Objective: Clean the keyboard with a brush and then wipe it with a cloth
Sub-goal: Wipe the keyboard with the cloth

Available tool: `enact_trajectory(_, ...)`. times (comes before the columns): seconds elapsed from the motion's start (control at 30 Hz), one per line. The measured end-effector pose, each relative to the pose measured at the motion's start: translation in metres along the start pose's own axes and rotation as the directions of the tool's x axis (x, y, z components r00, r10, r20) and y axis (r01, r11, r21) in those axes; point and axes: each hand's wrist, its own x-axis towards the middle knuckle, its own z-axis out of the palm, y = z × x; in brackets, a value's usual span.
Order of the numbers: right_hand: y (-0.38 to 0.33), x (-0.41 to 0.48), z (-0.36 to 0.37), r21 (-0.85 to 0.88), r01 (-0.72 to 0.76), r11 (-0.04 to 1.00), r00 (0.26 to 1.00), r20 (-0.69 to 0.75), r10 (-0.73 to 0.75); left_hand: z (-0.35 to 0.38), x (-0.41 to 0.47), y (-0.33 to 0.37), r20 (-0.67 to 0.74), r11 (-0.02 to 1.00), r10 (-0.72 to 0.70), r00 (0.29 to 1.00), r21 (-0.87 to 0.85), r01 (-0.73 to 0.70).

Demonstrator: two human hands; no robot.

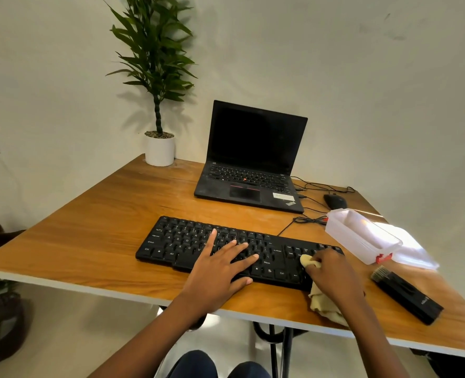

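Observation:
A black keyboard (187,241) lies across the front of the wooden table (89,241). My left hand (220,266) rests flat on its middle keys with the fingers spread and straight. My right hand (332,271) grips a pale yellow cloth (325,304) and presses it onto the keyboard's right end, near the number pad. Part of the cloth hangs down past the table's front edge. A black brush (405,294) with short bristles lies on the table to the right of the keyboard, apart from both hands.
An open black laptop (253,159) stands behind the keyboard. A clear plastic box (362,236) with a red clasp and its lid lie at the right. A black mouse (334,201) and cables lie behind it. A potted plant (159,148) stands at the back left corner.

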Motion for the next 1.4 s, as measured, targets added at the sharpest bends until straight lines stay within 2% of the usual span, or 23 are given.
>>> enact_trajectory(0.1, -0.005, 0.0, 0.003, 0.022, -0.002, 1.0, 0.999, -0.048, 0.003, -0.002, 0.0, 0.001, -0.009, 1.0, -0.005, 1.0, 0.015, 0.006)
enact_trajectory(0.2, -0.002, 0.009, -0.008, 0.016, 0.0, 1.0, 0.994, 0.108, -0.002, 0.0, -0.001, 0.001, 0.006, 1.0, 0.002, 1.0, -0.002, -0.002)
enact_trajectory(0.27, 0.001, 0.022, -0.022, 0.105, 0.002, 0.994, 0.987, 0.159, -0.018, -0.003, -0.002, 0.0, -0.063, 0.999, 0.035, 0.997, -0.014, -0.036)
enact_trajectory(0.37, -0.004, 0.045, -0.039, 0.308, 0.096, 0.947, 0.995, -0.047, -0.086, -0.024, -0.012, -0.013, -0.188, 0.999, -0.046, 0.981, -0.02, 0.044)
enact_trajectory(0.43, -0.015, 0.059, -0.04, 0.342, 0.202, 0.918, 0.979, -0.092, -0.182, -0.03, -0.025, -0.04, -0.204, 0.975, -0.163, 0.965, -0.186, 0.125)
enact_trajectory(0.5, -0.024, 0.07, -0.029, 0.282, 0.268, 0.921, 0.958, 0.029, -0.287, -0.029, -0.046, -0.072, -0.08, 0.922, -0.286, 0.955, -0.294, 0.252)
enact_trajectory(0.53, -0.026, 0.073, -0.021, 0.239, 0.272, 0.932, 0.942, 0.132, -0.309, -0.025, -0.054, -0.086, -0.035, 0.897, -0.346, 0.938, -0.305, 0.319)
enact_trajectory(0.6, -0.029, 0.073, -0.01, 0.167, 0.263, 0.95, 0.91, 0.285, -0.302, -0.019, -0.066, -0.107, 0.096, 0.786, -0.459, 0.883, -0.419, 0.454)
enact_trajectory(0.67, -0.028, 0.072, -0.005, 0.203, 0.234, 0.951, 0.91, 0.297, -0.288, -0.018, -0.068, -0.113, 0.2, 0.68, -0.484, 0.852, -0.528, 0.509)
enact_trajectory(0.83, -0.034, 0.076, 0.005, 0.254, 0.241, 0.937, 0.902, 0.298, -0.313, -0.024, -0.069, -0.118, 0.217, 0.631, -0.455, 0.864, -0.606, 0.484)
enact_trajectory(0.97, -0.049, 0.086, 0.013, 0.401, 0.134, 0.906, 0.889, 0.357, -0.289, -0.026, -0.069, -0.117, 0.195, 0.605, -0.461, 0.866, -0.645, 0.467)
enact_trajectory(1.07, -0.081, 0.09, 0.023, 0.477, 0.072, 0.876, 0.837, 0.448, -0.313, -0.028, -0.069, -0.115, 0.188, 0.589, -0.462, 0.867, -0.665, 0.458)
enact_trajectory(1.2, -0.153, 0.088, 0.047, 0.552, 0.11, 0.827, 0.756, 0.493, -0.43, -0.03, -0.07, -0.115, 0.186, 0.57, -0.473, 0.861, -0.681, 0.46)
enact_trajectory(1.27, -0.179, 0.087, 0.058, 0.563, 0.125, 0.817, 0.739, 0.497, -0.456, -0.031, -0.07, -0.114, 0.19, 0.568, -0.461, 0.867, -0.688, 0.453)
enact_trajectory(1.4, -0.164, 0.098, 0.05, 0.474, 0.206, 0.856, 0.713, 0.526, -0.463, -0.031, -0.07, -0.113, 0.184, 0.579, -0.471, 0.863, -0.674, 0.459)
